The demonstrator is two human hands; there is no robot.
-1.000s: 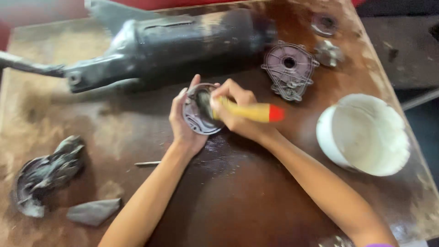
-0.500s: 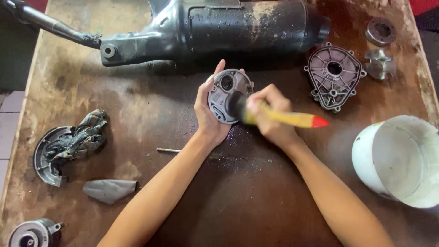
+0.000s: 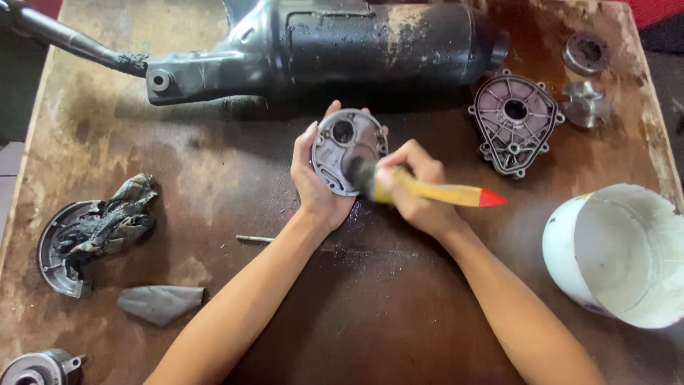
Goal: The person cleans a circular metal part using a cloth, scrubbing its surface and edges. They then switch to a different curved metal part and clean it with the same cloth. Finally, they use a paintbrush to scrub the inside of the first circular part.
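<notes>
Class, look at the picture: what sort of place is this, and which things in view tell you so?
Probably a repair workshop: a stained bench, a black engine housing, loose metal covers and a greasy rag.

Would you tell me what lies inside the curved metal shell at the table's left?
A dirty crumpled rag fills the shell; whatever sits beneath the rag is covered.

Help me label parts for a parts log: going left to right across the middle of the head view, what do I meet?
Curved metal plate with a dirty rag → left hand → round metal cover → right hand gripping a yellow-handled brush → ribbed metal cover → white bucket.
</notes>
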